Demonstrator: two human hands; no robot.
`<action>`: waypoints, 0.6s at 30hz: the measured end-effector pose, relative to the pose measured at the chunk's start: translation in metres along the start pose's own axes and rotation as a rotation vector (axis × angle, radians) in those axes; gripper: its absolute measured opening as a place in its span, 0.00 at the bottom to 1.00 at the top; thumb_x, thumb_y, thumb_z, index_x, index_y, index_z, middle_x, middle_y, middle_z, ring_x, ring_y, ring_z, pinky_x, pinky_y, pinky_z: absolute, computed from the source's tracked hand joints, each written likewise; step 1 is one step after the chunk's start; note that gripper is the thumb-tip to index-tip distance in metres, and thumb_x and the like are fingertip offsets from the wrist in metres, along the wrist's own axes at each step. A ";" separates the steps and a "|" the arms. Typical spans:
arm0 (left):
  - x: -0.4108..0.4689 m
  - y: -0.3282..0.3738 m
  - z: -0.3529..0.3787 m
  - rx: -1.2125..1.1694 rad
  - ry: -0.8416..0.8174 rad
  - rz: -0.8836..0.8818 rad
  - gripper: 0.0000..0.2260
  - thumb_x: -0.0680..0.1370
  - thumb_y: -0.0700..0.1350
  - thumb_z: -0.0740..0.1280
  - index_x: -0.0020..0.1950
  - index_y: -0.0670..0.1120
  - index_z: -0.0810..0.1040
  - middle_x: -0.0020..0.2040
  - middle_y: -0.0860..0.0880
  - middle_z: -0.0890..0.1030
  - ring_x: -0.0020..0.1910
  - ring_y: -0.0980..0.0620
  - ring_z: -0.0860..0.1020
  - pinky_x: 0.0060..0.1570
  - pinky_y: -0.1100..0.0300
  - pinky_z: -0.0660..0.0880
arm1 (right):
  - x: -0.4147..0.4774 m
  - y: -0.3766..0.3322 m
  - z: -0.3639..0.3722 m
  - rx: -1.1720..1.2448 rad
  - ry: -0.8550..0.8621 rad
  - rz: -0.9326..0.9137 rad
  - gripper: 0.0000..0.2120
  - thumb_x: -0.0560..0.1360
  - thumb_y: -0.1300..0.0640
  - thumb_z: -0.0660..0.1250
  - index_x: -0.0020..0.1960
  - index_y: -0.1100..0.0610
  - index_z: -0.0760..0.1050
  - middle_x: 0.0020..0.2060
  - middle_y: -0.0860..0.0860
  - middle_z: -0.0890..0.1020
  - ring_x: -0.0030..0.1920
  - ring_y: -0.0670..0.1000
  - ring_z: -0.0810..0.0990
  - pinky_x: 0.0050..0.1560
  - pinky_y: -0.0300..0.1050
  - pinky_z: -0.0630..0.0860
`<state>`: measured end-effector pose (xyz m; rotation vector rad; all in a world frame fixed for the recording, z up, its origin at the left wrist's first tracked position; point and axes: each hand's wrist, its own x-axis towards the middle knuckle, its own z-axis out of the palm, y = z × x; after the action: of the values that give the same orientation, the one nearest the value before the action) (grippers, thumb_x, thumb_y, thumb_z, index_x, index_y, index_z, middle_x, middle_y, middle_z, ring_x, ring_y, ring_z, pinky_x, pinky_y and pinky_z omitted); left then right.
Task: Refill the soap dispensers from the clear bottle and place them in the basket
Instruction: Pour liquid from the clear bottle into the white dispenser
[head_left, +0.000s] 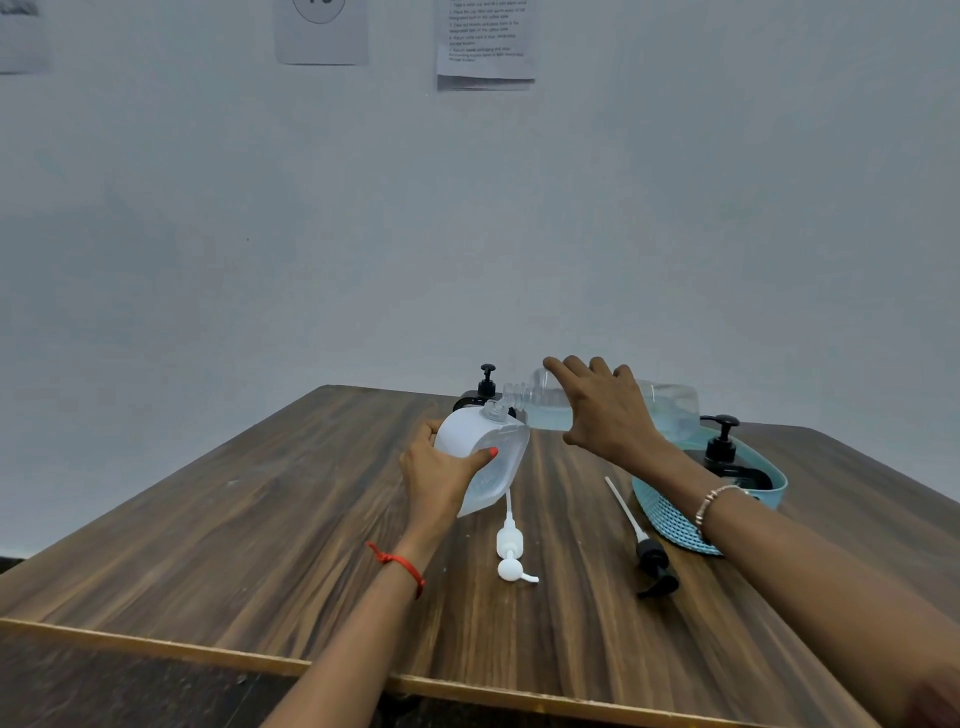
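Two pumps loose: we find a white pump (509, 551) and a black pump (652, 561) lying on the worktop (260, 519).
Left grip (441, 478): wrapped round the white dispenser (483, 441), tilted, pump off.
Right grip (605, 410): clasps the clear bottle (670, 405), held sideways, mouth at the dispenser's neck.
Basket (670, 514): worktop's right side, one black dispenser (722, 447) inside.

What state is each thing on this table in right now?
Clear bottle: uncapped, tipped sideways, part full, right hand grips it.
White dispenser: open, tilted, left hand grips it.
White pump: off, lying on table.
Black pump: off, lying on table.
Basket: holds near black dispenser, upright, pump on.
Far black dispenser: upright, pump on.
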<state>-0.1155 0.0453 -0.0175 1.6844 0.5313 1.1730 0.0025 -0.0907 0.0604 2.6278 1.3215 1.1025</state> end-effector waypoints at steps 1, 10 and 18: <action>0.000 0.000 0.000 -0.002 0.000 0.001 0.23 0.62 0.46 0.80 0.49 0.48 0.70 0.46 0.51 0.74 0.48 0.49 0.74 0.43 0.54 0.75 | 0.000 0.000 0.000 -0.002 -0.002 -0.002 0.37 0.65 0.59 0.72 0.70 0.52 0.58 0.59 0.51 0.73 0.56 0.57 0.72 0.54 0.52 0.67; -0.001 0.000 0.001 -0.019 -0.025 -0.009 0.23 0.62 0.45 0.80 0.48 0.48 0.70 0.44 0.52 0.74 0.46 0.50 0.74 0.40 0.59 0.73 | 0.001 0.000 0.000 -0.010 0.000 -0.004 0.37 0.66 0.60 0.71 0.70 0.52 0.59 0.59 0.51 0.73 0.55 0.57 0.72 0.53 0.52 0.67; -0.001 0.000 0.001 -0.036 -0.026 -0.023 0.22 0.62 0.45 0.80 0.48 0.47 0.71 0.43 0.52 0.74 0.46 0.49 0.75 0.42 0.55 0.75 | 0.002 0.001 0.003 -0.012 0.020 -0.007 0.36 0.65 0.60 0.71 0.69 0.52 0.59 0.57 0.51 0.73 0.53 0.56 0.72 0.51 0.51 0.67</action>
<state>-0.1150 0.0443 -0.0179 1.6563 0.5091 1.1368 0.0060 -0.0893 0.0595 2.6085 1.3230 1.1347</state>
